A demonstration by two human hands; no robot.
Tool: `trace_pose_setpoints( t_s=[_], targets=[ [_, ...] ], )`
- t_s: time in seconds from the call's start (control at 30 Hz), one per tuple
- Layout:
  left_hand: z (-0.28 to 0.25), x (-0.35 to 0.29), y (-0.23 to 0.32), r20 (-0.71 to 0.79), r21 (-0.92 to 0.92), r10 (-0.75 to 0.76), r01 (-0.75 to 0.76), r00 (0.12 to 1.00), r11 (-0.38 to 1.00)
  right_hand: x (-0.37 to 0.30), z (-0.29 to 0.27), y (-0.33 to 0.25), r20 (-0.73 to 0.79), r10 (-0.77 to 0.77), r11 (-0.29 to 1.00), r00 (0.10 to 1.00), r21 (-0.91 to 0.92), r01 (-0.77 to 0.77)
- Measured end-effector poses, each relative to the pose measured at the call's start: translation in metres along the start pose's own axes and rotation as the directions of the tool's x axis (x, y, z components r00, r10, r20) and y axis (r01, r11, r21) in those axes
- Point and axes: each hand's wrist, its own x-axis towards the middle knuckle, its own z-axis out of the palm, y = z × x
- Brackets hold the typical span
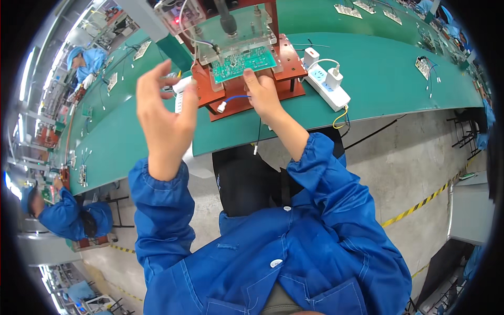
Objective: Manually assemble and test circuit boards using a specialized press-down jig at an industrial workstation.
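My right hand (pixel 265 98) grips the near edge of a green circuit board (pixel 245 64), its thumb on top and the other fingers hidden underneath. The board tilts in front of the reddish-brown test fixture (pixel 287 59), below the fixture's clear plate (pixel 239 32). A blue wire with a white connector (pixel 221 107) hangs beside that hand, and a black wire with a white tip (pixel 255 150) dangles over the table edge. Raised to the left of the fixture, my left hand (pixel 165 118) has its fingers spread and curved. A white plug (pixel 182 84) shows just behind its fingers and thumb.
To the right of the fixture lies a white power strip (pixel 328 88) with plugs in it. The green table (pixel 378 73) curves away on both sides, with more wired boards (pixel 422 67) on it. Two people in blue (pixel 90 63) work at the left.
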Motion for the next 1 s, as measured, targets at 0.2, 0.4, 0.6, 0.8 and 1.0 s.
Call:
trace_pose_setpoints(
  t_s=[0.2, 0.4, 0.6, 0.8, 1.0],
  targets=[
    [0.008, 0.097, 0.014, -0.082, 0.16, 0.224, -0.209, 0.971, 0.965, 0.001, 0.0, 0.006, -0.062, -0.047, 0.98, 0.997, -0.197, 0.034],
    [0.04, 0.202, 0.044, 0.129, 0.442, 0.218, -0.253, 0.967, 0.86, 0.002, 0.001, 0.007, -0.017, -0.054, 0.987, 0.998, -0.151, 0.051],
    [0.038, 0.256, 0.017, 0.349, 0.664, 0.001, -0.248, 0.937, 0.705, 0.002, -0.002, 0.013, -0.049, -0.043, 0.98, 0.998, -0.198, 0.032],
    [0.034, 0.23, 0.036, 0.441, 0.34, -0.089, -0.075, 0.893, 0.937, 0.003, -0.003, 0.015, -0.031, -0.012, 0.986, 0.999, -0.164, 0.007],
    [0.057, 0.145, 0.035, -0.357, -0.048, 0.32, -0.359, 0.878, 0.932, 0.005, -0.007, 0.014, -0.033, -0.005, 0.984, 0.999, -0.178, -0.001]
  ],
)
